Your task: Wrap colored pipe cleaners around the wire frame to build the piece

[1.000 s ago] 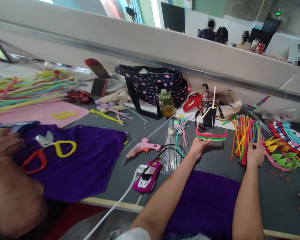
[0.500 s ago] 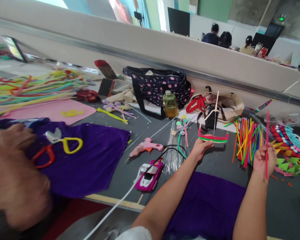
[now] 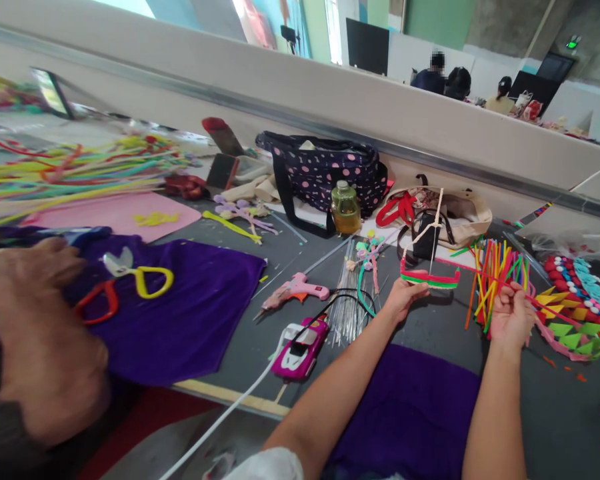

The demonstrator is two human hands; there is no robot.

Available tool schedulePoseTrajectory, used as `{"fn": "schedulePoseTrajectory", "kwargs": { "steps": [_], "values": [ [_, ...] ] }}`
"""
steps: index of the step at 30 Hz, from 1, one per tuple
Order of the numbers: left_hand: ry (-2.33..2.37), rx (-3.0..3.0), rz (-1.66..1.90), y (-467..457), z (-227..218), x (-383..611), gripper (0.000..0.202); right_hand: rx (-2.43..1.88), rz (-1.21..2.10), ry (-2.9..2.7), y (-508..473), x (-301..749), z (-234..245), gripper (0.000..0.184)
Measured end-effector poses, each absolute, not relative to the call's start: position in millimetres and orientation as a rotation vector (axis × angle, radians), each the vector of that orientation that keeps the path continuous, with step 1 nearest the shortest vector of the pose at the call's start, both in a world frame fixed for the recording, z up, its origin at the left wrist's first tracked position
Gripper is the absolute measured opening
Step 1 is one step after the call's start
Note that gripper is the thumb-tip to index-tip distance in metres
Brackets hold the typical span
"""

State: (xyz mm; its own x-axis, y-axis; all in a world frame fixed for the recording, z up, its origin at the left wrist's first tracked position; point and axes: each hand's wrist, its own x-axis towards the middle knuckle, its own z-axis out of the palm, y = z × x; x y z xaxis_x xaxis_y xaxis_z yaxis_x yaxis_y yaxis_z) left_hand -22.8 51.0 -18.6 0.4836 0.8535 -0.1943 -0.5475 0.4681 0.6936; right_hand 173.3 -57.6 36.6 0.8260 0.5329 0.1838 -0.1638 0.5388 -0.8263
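My left hand [image 3: 403,298] holds up a small craft frame [image 3: 429,275] of red and green pipe cleaners with thin white sticks rising from it. My right hand [image 3: 511,316] is closed round a single red pipe cleaner [image 3: 555,309], which lies nearly level and points right. Just behind my right hand lies a bundle of coloured pipe cleaners [image 3: 495,272] on the dark table [image 3: 430,327].
Another person's hand [image 3: 40,333] rests at the left on purple cloth [image 3: 180,313] beside scissors [image 3: 125,287]. Nearby are a pink glue gun [image 3: 295,290], a pink toy car [image 3: 300,347], thin wires [image 3: 347,293], a polka-dot bag [image 3: 325,173], a bottle [image 3: 345,208] and a beaded craft piece [image 3: 580,287].
My right hand drew one red pipe cleaner out of the bundle, raised it upright, then swung it down to nearly level. My left hand kept the frame steady.
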Motion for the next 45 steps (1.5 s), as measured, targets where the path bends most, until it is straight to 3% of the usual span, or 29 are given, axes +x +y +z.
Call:
{"fn": "schedulePoseTrajectory", "kwargs": {
  "steps": [9,24,32,36,45],
  "values": [
    [0.566,0.618,0.908,51.1,-18.5,-23.4,0.060,-0.990,0.342,-0.412,-54.2,166.3,37.2,0.032],
    [0.498,0.707,0.827,46.4,-11.9,-24.1,0.069,-0.961,0.809,-0.323,-35.5,161.6,10.3,0.026],
    [0.485,0.749,0.803,43.0,-9.6,-23.5,0.070,-1.017,0.889,-0.293,-31.0,154.4,5.2,0.032],
    [0.515,0.742,0.832,44.4,-13.2,-22.2,0.070,-1.028,0.775,-0.277,-33.3,157.1,7.0,0.032],
    [0.539,0.665,0.897,49.8,-15.0,-23.3,0.065,-1.025,0.139,-0.189,-61.8,201.4,11.3,0.019]
  ]
}}
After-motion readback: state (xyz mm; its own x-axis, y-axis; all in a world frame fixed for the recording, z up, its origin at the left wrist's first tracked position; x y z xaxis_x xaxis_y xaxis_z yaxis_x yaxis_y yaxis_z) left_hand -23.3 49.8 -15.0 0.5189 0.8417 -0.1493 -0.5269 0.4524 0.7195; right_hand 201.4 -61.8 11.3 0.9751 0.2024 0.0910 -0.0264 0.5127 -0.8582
